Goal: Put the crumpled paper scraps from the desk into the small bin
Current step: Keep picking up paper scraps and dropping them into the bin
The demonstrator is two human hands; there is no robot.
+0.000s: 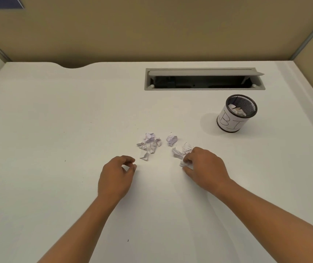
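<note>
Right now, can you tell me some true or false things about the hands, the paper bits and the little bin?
1. The small bin stands upright on the desk. True.
2. The bin is empty. False: white paper already lies inside.
3. The right hand has its fingers on a paper scrap. True.
4. The left hand holds a big paper ball. False: no ball shows in it.
5. All scraps are cleared. False: a scrap pile remains.

White crumpled scraps [149, 144] lie mid-desk; mesh bin [236, 113] upright, paper inside.
</note>
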